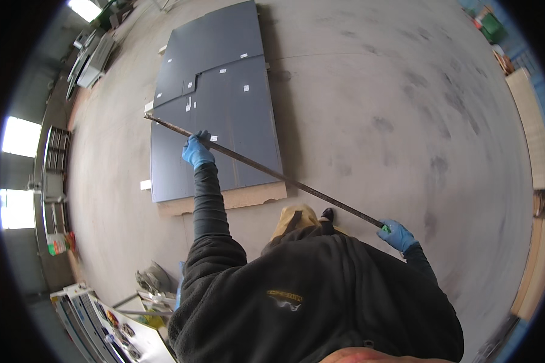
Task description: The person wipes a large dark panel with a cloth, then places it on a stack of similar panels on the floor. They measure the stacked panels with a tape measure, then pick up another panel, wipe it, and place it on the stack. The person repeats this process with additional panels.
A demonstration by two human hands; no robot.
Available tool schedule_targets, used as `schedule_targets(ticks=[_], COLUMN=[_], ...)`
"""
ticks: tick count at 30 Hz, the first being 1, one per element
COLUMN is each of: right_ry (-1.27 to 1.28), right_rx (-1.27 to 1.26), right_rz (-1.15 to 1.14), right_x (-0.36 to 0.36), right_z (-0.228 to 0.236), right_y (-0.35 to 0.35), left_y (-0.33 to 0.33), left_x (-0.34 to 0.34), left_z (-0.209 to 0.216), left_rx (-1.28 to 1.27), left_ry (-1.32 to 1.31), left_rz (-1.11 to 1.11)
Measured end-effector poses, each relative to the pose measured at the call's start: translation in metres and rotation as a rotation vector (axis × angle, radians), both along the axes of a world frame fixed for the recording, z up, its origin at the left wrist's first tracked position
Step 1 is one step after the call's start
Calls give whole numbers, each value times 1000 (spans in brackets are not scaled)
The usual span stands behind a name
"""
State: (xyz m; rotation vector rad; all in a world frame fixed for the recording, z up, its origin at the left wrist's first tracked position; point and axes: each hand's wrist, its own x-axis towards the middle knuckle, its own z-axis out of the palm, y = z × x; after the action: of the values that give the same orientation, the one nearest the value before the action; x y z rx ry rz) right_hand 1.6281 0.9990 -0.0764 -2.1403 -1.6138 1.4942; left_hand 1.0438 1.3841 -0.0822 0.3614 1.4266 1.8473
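Left hand: blue glove, fingers closed round the strip, arm reached forward; the tip juts free beyond. Best steadied, I judge, from close behind that tip.
Panels: dark grey, flat, small white labels; seemingly overlapping, a pale board showing under the near edge. Edges to be minded when the tip swings.
Strip: long, narrow, perhaps a tape blade; runs aslant from the panels' left edge, over their near right corner, and out past it. Touching them or not: cannot tell from here. A straight, untwisted line between both hands would serve best.
Right hand: blue glove, closed round the strip's near end, a green piece showing at the fingers. Advisable: firm hold, no sideways bend.
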Motion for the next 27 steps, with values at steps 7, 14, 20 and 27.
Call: schedule_targets(ticks=[7, 14, 20, 27], right_ry=[-66, -163, -126, -3], right_rx=[422, 297, 172, 46], right_rz=[254, 210, 165, 177], right_x=[67, 106, 130, 158], right_z=[-33, -42, -31, -71], right_y=[232, 457, 631, 888], left_y=[114, 309, 469, 584], left_x=[-17, 6, 22, 69], left_z=[-40, -102, -103, -140], left_rx=[-93, -131, -145, -244], left_ry=[-12, -108, -159, -180], left_rz=[241, 361, 273, 235])
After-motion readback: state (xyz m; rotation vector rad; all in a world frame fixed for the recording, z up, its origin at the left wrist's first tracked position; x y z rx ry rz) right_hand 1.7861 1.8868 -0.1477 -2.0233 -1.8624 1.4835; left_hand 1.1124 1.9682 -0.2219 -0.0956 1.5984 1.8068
